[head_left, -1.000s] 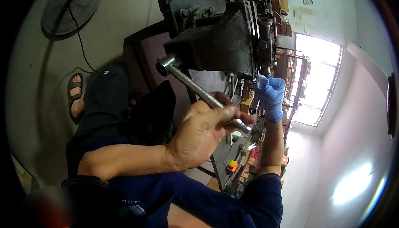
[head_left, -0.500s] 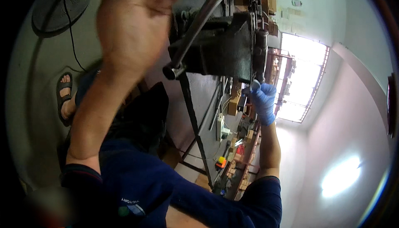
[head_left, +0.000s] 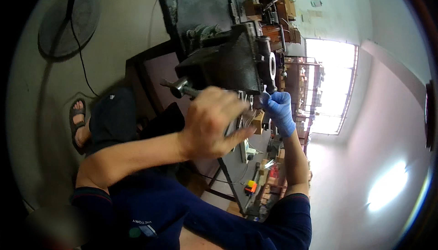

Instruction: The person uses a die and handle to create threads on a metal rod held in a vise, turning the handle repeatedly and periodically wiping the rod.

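Observation:
A dark bench vise (head_left: 223, 63) stands mid-picture, with its round screw end (head_left: 180, 88) facing my arm. My bare left hand (head_left: 210, 124) lies over the vise's handle bar (head_left: 190, 91), fingers stretched and blurred, thumb apart; the far part of the bar is hidden behind the hand. At the jaws sits a metal part with a ring-shaped end (head_left: 272, 65). My right hand (head_left: 278, 108), in a blue glove, has its fingers closed at the lower end of that ring-ended metal part, beside the jaw. Its fingertips partly cover what they pinch.
The workbench (head_left: 200, 3) carries the vise. Beyond lie small cardboard boxes (head_left: 258, 124), a power strip (head_left: 246, 149) with cords and an orange-yellow item (head_left: 250, 187). Shelving (head_left: 299, 81) stands before a bright window (head_left: 331, 85). A round stool-like base (head_left: 68, 25) and a cable are on the floor.
My left hand has swung down from the top of the picture to the screw end. The handle bar has turned with it. The ring-shaped end now shows above my right hand, which stayed near the jaws.

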